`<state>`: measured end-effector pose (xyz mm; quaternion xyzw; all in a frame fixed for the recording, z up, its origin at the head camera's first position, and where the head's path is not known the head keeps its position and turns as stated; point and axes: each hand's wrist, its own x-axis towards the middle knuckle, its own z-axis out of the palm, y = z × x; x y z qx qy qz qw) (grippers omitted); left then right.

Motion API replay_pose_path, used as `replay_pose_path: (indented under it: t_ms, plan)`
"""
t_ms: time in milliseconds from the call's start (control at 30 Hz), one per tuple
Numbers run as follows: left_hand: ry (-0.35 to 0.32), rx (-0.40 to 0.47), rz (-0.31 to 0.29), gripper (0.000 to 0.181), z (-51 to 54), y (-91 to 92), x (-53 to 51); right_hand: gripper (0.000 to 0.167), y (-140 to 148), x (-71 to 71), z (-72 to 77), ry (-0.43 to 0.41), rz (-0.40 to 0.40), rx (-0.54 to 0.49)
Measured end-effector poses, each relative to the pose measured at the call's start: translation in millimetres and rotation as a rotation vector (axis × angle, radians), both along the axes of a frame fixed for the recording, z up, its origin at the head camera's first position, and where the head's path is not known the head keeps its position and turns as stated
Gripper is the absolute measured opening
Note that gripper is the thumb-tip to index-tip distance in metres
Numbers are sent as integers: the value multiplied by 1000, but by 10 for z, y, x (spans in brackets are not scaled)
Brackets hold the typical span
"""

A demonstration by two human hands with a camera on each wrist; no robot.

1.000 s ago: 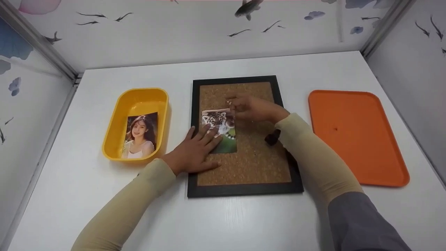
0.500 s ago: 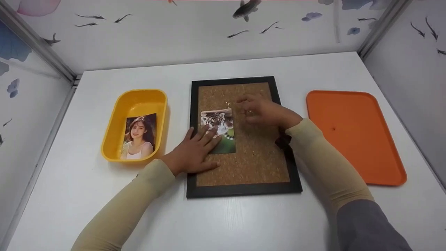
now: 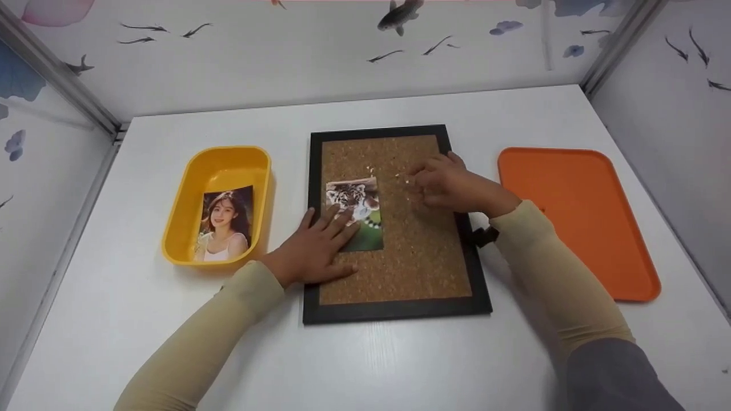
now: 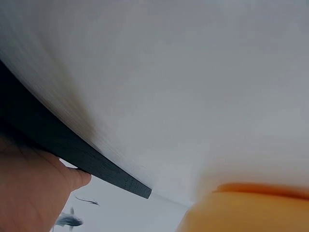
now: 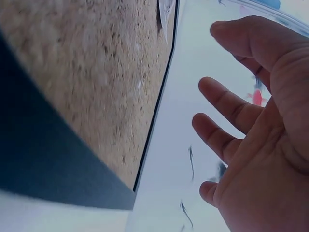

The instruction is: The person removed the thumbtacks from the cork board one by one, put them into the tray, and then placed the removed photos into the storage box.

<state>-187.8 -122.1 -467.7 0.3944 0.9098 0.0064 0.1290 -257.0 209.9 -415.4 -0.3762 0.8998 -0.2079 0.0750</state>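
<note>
1. A person's left hand (image 3: pixel 311 251) lies palm down, fingers spread, over a tiger-cub photograph (image 3: pixel 365 211); the thumb rests on bare cork.
2. The right hand (image 3: pixel 448 181) reaches over the upper right of the board, its fingers loosely bent and nothing visibly held; whether a fingertip touches the cork cannot be told.
3. Three tiny pale objects (image 3: pixel 370 170) show on the cork, one above the photograph and two near the right fingertips; all are too small to identify.
4. One cork board (image 3: pixel 411 251) in a black frame (image 3: pixel 400 311) lies under both hands, the tiger picture on its left half.
5. Two photographs are in view. The second, a portrait print (image 3: pixel 224 225) of a person in a white top, leans inside a yellow tub (image 3: pixel 228 165) left of the board.
6. One orange tray (image 3: pixel 582 217) lies to the right, its near left part blocked by the right arm's beige sleeve (image 3: pixel 548 257); a black device (image 3: pixel 485 235) sits at that wrist.
7. A white table (image 3: pixel 365 365) carries it all, before walls (image 3: pixel 285 57) printed with fish.
</note>
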Motion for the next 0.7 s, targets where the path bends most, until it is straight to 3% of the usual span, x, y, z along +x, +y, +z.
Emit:
replay_pose_path:
  t_ms: [233, 700]
  plan:
    - [4, 2, 8, 88, -11, 1, 0, 22, 176, 58, 41, -5, -6, 8]
    - [-15, -19, 20, 89, -9, -4, -2, 12, 458, 161, 70, -26, -137, 57]
